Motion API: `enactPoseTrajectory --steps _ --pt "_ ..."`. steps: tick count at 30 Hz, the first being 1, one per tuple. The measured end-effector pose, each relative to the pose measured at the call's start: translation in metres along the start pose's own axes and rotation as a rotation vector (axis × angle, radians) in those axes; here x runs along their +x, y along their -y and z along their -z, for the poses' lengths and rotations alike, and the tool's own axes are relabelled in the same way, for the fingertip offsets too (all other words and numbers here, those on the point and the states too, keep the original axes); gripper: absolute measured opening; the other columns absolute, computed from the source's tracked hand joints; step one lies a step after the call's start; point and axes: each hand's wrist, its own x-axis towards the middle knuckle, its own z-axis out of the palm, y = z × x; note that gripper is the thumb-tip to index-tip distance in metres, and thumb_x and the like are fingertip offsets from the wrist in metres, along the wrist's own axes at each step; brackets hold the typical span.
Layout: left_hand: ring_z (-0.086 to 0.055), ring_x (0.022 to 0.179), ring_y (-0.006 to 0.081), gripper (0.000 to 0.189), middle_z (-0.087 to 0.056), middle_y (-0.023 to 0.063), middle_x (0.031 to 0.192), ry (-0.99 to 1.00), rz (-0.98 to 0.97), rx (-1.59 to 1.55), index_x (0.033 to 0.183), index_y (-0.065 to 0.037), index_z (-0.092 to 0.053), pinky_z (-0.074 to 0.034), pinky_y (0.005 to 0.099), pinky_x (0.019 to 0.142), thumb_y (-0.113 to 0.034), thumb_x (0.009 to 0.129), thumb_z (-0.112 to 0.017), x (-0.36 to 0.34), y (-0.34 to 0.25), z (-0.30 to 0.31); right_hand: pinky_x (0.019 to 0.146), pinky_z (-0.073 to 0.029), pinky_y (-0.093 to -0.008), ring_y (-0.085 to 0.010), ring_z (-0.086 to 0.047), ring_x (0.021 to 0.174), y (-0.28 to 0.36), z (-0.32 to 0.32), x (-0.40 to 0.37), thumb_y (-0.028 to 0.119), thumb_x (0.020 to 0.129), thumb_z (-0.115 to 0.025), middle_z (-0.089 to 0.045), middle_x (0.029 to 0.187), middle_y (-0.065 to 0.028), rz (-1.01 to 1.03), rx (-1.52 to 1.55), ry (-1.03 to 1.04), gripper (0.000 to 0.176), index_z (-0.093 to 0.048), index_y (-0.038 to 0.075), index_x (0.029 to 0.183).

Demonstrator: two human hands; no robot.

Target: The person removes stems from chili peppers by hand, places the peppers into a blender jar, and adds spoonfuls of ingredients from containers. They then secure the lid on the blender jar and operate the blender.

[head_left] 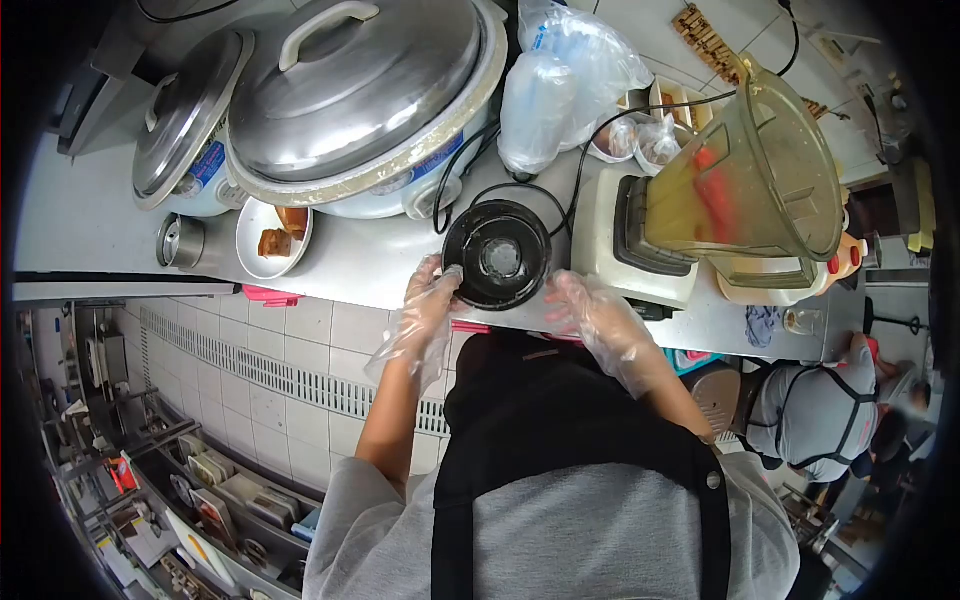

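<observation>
A round black bowl (pixel 462 245), with a pale patch in its middle, sits near the steel counter's front edge. My left hand (pixel 435 290), in a clear plastic glove, grips the bowl's left rim. To the right of the bowl, my right hand (pixel 590 305), also gloved, has its fingers apart and holds nothing. Just beyond it stands a white blender base (pixel 600 235) carrying a large jug (pixel 790 170) with yellowish contents and something red inside.
Large lidded pots (pixel 360 90) stand at the back left, with a white plate of brown pieces (pixel 273 262) and a metal tin (pixel 180 241) before them. Plastic bags (pixel 565 85) lie behind the bowl among black cables. A co-worker (pixel 825 410) is at the far right.
</observation>
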Motion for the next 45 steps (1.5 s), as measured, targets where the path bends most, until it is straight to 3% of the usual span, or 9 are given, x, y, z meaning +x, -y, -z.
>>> enactPoseTrajectory --steps 5,9,17,22,27,33,35,41,45 --pt "-0.06 0.067 0.0111 0.028 -0.061 0.0072 0.09 0.027 -0.085 -0.114 0.11 -0.002 -0.052 -0.049 0.0219 0.055 -0.012 0.085 -0.058 -0.023 -0.053 -0.002 0.081 -0.053 -0.0441 -0.0318 -0.055 0.108 0.018 -0.017 0.046 0.053 0.093 -0.033 -0.052 0.118 -0.0158 0.035 0.906 0.332 0.063 -0.032 0.004 0.133" --pt "-0.061 0.074 0.0134 0.04 -0.061 0.0097 0.094 0.065 -0.153 -0.037 0.12 0.0 -0.048 -0.05 0.0241 0.058 -0.013 0.084 -0.061 -0.044 -0.087 -0.009 0.087 -0.05 -0.049 -0.0304 -0.053 0.111 0.026 -0.022 0.054 0.047 0.092 -0.038 -0.049 0.126 -0.0176 -0.131 1.278 0.463 0.057 -0.043 0.003 0.127" --pt "-0.057 0.07 0.012 0.045 -0.057 0.0067 0.083 0.114 -0.271 -0.023 0.12 0.003 -0.049 -0.049 0.0239 0.052 -0.015 0.083 -0.065 -0.076 -0.097 -0.053 0.086 -0.051 -0.0434 -0.0294 -0.061 0.098 0.008 0.014 0.056 0.032 0.091 -0.046 -0.059 0.112 -0.0191 0.09 1.195 0.575 0.042 -0.054 0.0 0.117" --pt "-0.058 0.074 0.0122 0.05 -0.059 0.0125 0.102 0.064 -0.304 0.069 0.121 0.008 -0.048 -0.047 0.0233 0.052 -0.017 0.082 -0.066 -0.089 -0.11 -0.063 0.092 -0.047 -0.0454 -0.0286 -0.057 0.105 0.016 0.027 0.024 0.036 0.089 -0.049 -0.056 0.118 -0.0176 0.13 1.201 0.71 0.047 -0.052 0.0 0.12" --pt "-0.055 0.1 0.0179 0.05 -0.059 0.0094 0.11 0.077 -0.315 0.201 0.119 0.002 -0.054 -0.044 0.0276 0.075 -0.021 0.078 -0.069 -0.103 -0.137 -0.046 0.097 -0.042 -0.046 -0.0285 -0.054 0.11 0.019 0.002 -0.002 0.04 0.087 -0.051 -0.055 0.121 -0.016 -0.014 1.282 0.915 0.052 -0.051 0.001 0.12" --pt "-0.058 0.066 0.0094 0.043 -0.061 0.0031 0.1 0.093 -0.503 0.425 0.116 -0.005 -0.059 -0.044 0.0228 0.056 -0.036 0.087 -0.059 -0.12 -0.229 -0.053 0.089 -0.049 -0.0432 -0.028 -0.059 0.1 0.113 -0.011 -0.048 0.041 0.088 -0.048 -0.06 0.11 -0.014 0.143 1.444 0.742 0.045 -0.056 0.003 0.111" --pt "-0.056 0.059 0.0082 0.047 -0.059 0.0024 0.093 0.043 -0.673 0.154 0.116 -0.003 -0.058 -0.044 0.0216 0.052 -0.041 0.087 -0.058 -0.126 -0.25 -0.067 0.09 -0.048 -0.045 -0.0282 -0.058 0.101 0.142 0.008 -0.061 0.046 0.089 -0.044 -0.059 0.112 -0.0132 0.307 1.281 0.889 0.048 -0.056 0.005 0.112" --pt "-0.059 0.072 0.0119 0.05 -0.062 0.0104 0.1 0.105 -0.81 0.17 0.116 -0.002 -0.057 -0.046 0.0226 0.062 -0.043 0.088 -0.055 -0.12 -0.289 -0.109 0.09 -0.048 -0.0446 -0.0231 -0.058 0.101 0.238 0.076 -0.144 0.059 0.086 -0.045 -0.059 0.113 -0.0088 0.954 0.937 0.307 0.06 -0.053 0.009 0.119" --pt "-0.056 0.101 0.0215 0.068 -0.059 0.0153 0.112 0.407 -0.809 0.335 0.124 -0.001 -0.051 -0.045 0.0345 0.086 -0.056 0.086 -0.05 -0.042 -0.276 -0.141 0.089 -0.049 -0.0451 -0.0224 -0.059 0.099 0.251 0.142 -0.154 0.057 0.086 -0.048 -0.06 0.111 -0.0087 1.039 0.63 0.101 0.059 -0.053 0.008 0.118"
